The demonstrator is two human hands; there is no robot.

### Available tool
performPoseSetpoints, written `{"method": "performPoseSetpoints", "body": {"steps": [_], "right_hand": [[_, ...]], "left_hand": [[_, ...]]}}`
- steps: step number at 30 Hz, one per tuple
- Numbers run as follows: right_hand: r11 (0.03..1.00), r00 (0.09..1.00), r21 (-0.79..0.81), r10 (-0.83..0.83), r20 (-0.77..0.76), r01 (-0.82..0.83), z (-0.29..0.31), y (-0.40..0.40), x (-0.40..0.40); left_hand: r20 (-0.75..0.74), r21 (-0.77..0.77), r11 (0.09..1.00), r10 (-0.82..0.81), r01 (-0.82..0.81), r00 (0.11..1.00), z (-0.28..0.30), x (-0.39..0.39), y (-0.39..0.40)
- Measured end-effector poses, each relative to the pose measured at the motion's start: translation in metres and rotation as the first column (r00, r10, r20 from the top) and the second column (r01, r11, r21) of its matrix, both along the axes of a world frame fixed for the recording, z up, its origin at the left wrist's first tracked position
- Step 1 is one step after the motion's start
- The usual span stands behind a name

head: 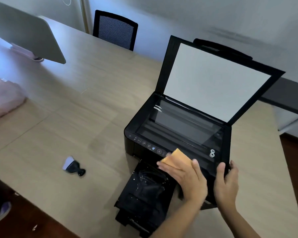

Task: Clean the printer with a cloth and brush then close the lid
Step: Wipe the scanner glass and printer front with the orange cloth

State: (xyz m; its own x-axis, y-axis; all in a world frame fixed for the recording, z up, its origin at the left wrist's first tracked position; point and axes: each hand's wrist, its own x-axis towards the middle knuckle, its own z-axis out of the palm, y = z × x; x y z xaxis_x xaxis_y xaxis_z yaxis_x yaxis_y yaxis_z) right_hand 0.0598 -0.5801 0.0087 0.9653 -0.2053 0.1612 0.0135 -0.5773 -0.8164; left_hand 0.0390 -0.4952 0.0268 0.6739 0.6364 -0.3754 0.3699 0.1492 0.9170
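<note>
A black printer [177, 127] stands on the wooden table [76, 109], its scanner lid [213, 79] raised with the white underside showing. My left hand [184, 177] presses a folded orange cloth [176, 158] onto the printer's front panel, beside the row of buttons. My right hand [226, 182] grips the printer's front right corner, thumb on top. A small brush [72, 166] with a black handle and pale bristles lies on the table to the left of the printer. The black output tray [143, 194] sticks out below, speckled with white dust.
A black office chair [115, 30] stands behind the table. A grey monitor back [29, 31] hangs over the table's left side. A pink bag [2, 98] lies at the left edge. The table's right edge runs close to the printer.
</note>
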Motion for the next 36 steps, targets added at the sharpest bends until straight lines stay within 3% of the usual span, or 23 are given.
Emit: {"method": "performPoseSetpoints", "body": {"steps": [2, 4, 6, 8, 12, 13, 16, 19, 20, 21, 22, 23, 24, 26, 27, 28, 30, 32, 33, 36], "right_hand": [[1.000, 1.000, 0.005, 0.001, -0.004, -0.001, 0.000, 0.000, 0.000], [1.000, 1.000, 0.016, -0.001, -0.009, 0.001, 0.001, 0.001, 0.000], [1.000, 1.000, 0.022, 0.003, -0.014, -0.002, 0.003, 0.002, -0.001], [1.000, 1.000, 0.017, 0.001, -0.014, 0.000, 0.003, 0.002, -0.001], [1.000, 1.000, 0.011, -0.016, -0.016, 0.016, 0.004, 0.001, -0.002], [1.000, 1.000, 0.015, -0.019, -0.016, 0.020, 0.005, 0.002, -0.003], [1.000, 1.000, 0.015, -0.015, -0.001, 0.015, 0.006, 0.004, -0.003], [1.000, 1.000, 0.028, -0.010, -0.022, 0.010, 0.005, 0.004, -0.004], [1.000, 1.000, 0.028, -0.008, -0.021, 0.008, 0.005, 0.004, -0.004], [1.000, 1.000, 0.027, -0.005, -0.019, 0.006, 0.005, 0.005, -0.004], [1.000, 1.000, 0.022, -0.008, -0.021, 0.009, 0.005, 0.004, -0.003], [1.000, 1.000, 0.016, -0.017, -0.024, 0.017, 0.005, 0.004, -0.003], [1.000, 0.999, 0.007, -0.028, -0.021, 0.028, 0.004, 0.004, -0.002], [0.999, 0.999, -0.015, -0.040, -0.019, 0.040, 0.002, 0.003, -0.001], [0.999, 0.999, -0.020, -0.044, -0.027, 0.043, 0.000, 0.004, -0.001], [0.999, 0.999, -0.021, -0.045, -0.029, 0.044, 0.000, 0.004, -0.001], [0.999, 0.999, -0.021, -0.045, -0.029, 0.044, 0.000, 0.004, -0.001], [0.999, 0.998, -0.022, -0.043, -0.035, 0.042, 0.000, 0.003, -0.001], [0.999, 0.998, -0.020, -0.042, -0.042, 0.041, 0.001, 0.004, -0.002], [0.999, 0.998, -0.019, -0.044, -0.053, 0.043, 0.001, 0.004, -0.002]], "left_hand": [[-0.063, 0.310, 0.929, -0.193, 0.203, 0.979, -0.023, -0.012, 0.006], [-0.127, 0.634, 0.738, -0.194, 0.230, 0.973, -0.045, -0.021, 0.041], [-0.116, 0.824, 0.527, -0.201, 0.207, 0.973, -0.053, -0.018, 0.095], [-0.107, 0.878, 0.451, -0.135, 0.157, 0.985, -0.051, -0.009, 0.153], [-0.170, 0.771, 0.629, 0.051, 0.100, 0.984, -0.039, 0.006, 0.214], [-0.183, 0.774, 0.626, 0.072, 0.098, 0.981, -0.038, 0.006, 0.209], [-0.224, 0.891, 0.406, 0.001, 0.204, 0.975, -0.037, -0.001, 0.157], [-0.256, 0.940, 0.125, -0.351, 0.316, 0.901, -0.039, -0.017, 0.105], [-0.263, 0.946, 0.062, -0.421, 0.317, 0.868, -0.039, -0.017, 0.112], [-0.252, 0.951, 0.054, -0.431, 0.303, 0.866, -0.042, -0.012, 0.130], [-0.208, 0.962, 0.086, -0.386, 0.259, 0.899, -0.048, -0.007, 0.152], [-0.139, 0.963, 0.184, -0.287, 0.197, 0.948, -0.052, -0.002, 0.173], [-0.050, 0.925, 0.366, -0.142, 0.100, 0.989, -0.053, 0.004, 0.192], [0.139, 0.578, 0.794, 0.130, -0.187, 0.982, -0.043, 0.013, 0.208], [0.203, 0.358, 0.881, 0.252, -0.311, 0.946, -0.038, 0.016, 0.202], [0.238, 0.218, 0.896, 0.337, -0.388, 0.911, -0.035, 0.018, 0.189], [0.217, 0.088, 0.925, 0.344, -0.369, 0.914, -0.035, 0.015, 0.150], [0.110, -0.008, 0.983, 0.183, -0.183, 0.977, -0.026, -0.001, 0.089], [0.059, -0.146, 0.982, 0.129, -0.119, 0.990, -0.015, -0.012, 0.061], [-0.004, -0.417, 0.908, -0.046, 0.040, 0.999, 0.006, -0.023, 0.015]]}}
